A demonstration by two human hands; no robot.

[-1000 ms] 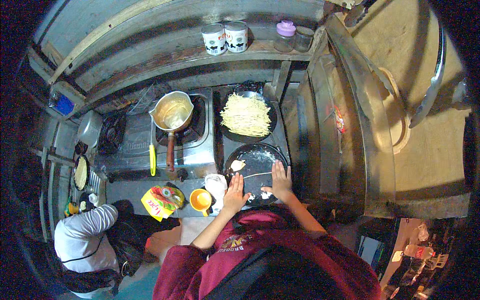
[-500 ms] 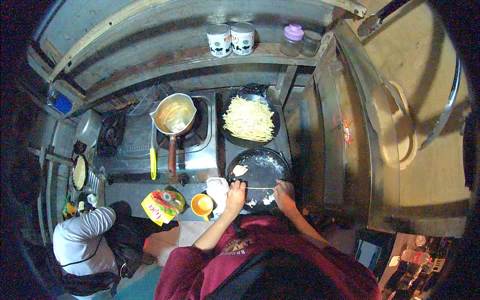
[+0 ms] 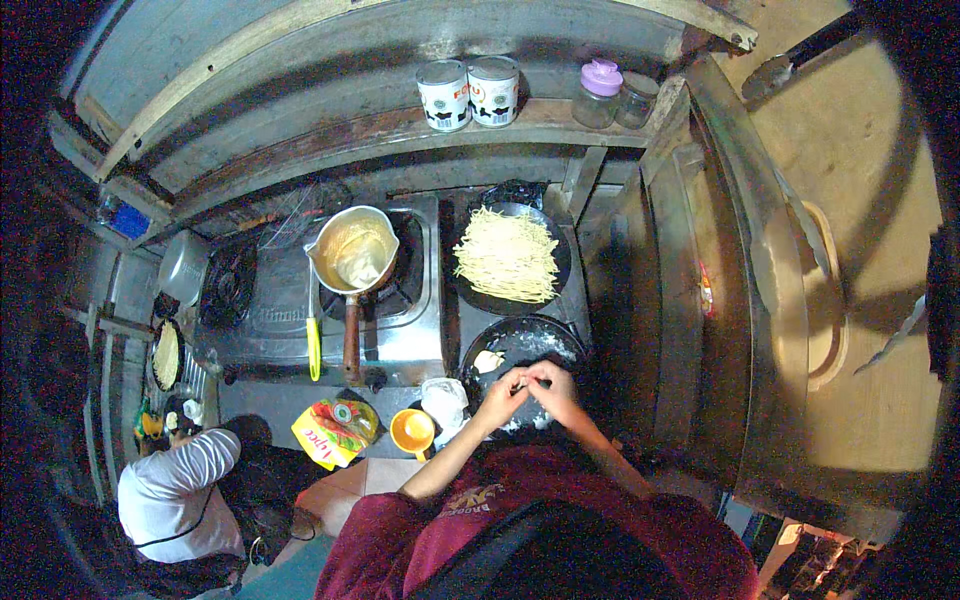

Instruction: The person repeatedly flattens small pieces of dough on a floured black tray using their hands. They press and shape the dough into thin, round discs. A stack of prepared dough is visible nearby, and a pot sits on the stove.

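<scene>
My left hand [image 3: 505, 397] and my right hand [image 3: 552, 388] meet over the near part of a round black pan [image 3: 540, 345]. Both are closed, fingertips pinched together and touching. What sits between them is too small and covered to make out. White flour is smeared across the pan, and a pale lump of dough [image 3: 489, 361] lies at its left side, just beyond my left hand. Farther back, a heap of thin pale dough strips [image 3: 507, 255] fills a second dark pan [image 3: 563, 278].
Left of the pans is a gas stove [image 3: 270, 335] carrying a wooden-handled saucepan [image 3: 330, 282] and a yellow-green handled utensil [image 3: 314, 350]. Nearer me are a white plastic bag [image 3: 444, 400], an orange cup [image 3: 412, 431] and a yellow packet [image 3: 325, 435]. Another person [image 3: 185, 500] works at far left.
My hands were apart with a thin dough strand stretched between them; now they have come together and the strand no longer shows. The view has shifted slightly.
</scene>
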